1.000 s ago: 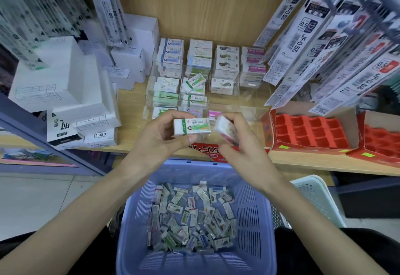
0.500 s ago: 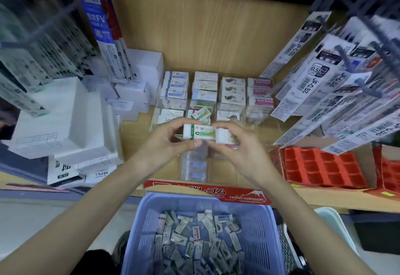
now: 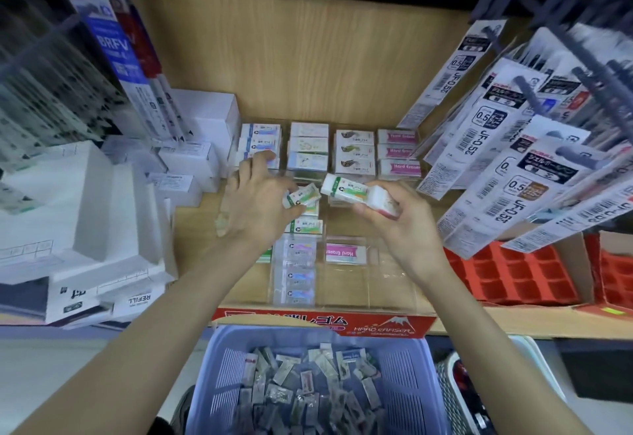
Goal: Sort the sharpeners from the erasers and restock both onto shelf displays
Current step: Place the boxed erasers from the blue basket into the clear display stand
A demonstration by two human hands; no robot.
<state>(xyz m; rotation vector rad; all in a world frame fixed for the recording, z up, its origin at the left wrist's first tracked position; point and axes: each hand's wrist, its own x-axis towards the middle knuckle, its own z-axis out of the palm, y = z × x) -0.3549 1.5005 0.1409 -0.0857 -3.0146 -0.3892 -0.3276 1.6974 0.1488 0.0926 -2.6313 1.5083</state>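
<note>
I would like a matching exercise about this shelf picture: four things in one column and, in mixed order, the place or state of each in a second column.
Column A
1. left hand
2. right hand
3. blue basket
4. red tray

Column B
a. below the front edge of the shelf, with small packets inside
b. grips two erasers
c. stands on the shelf at the right
d. pinches one small green-banded eraser

Pairs: 1-d, 2-b, 3-a, 4-c
</note>
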